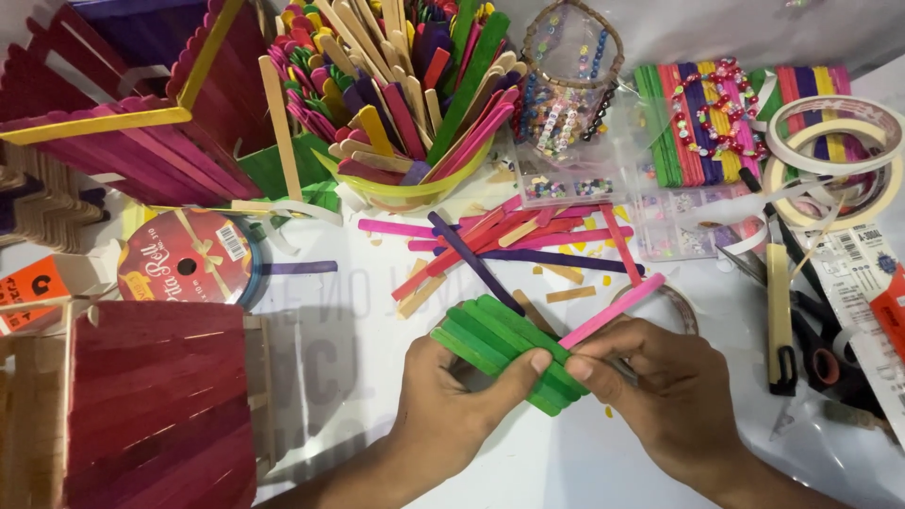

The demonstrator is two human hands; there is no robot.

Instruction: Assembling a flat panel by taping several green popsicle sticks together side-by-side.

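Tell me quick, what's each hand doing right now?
Left hand: closed on the green stick panel.
Right hand: closed, pinching a pink stick against the panel.

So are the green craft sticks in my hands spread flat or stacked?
Spread flat: the green craft sticks lie side by side as one panel.

Two bare hands show at the bottom centre of the frame, the left hand [443, 405] just left of centre and the right hand [665, 386] just right of it. Both forearms run off the lower edge uncovered, with no sleeve, cuff, glove, ring, watch or bracelet on the parts that show. The fingernails that show are short and unpainted, clearest on the left thumb at mid-frame.
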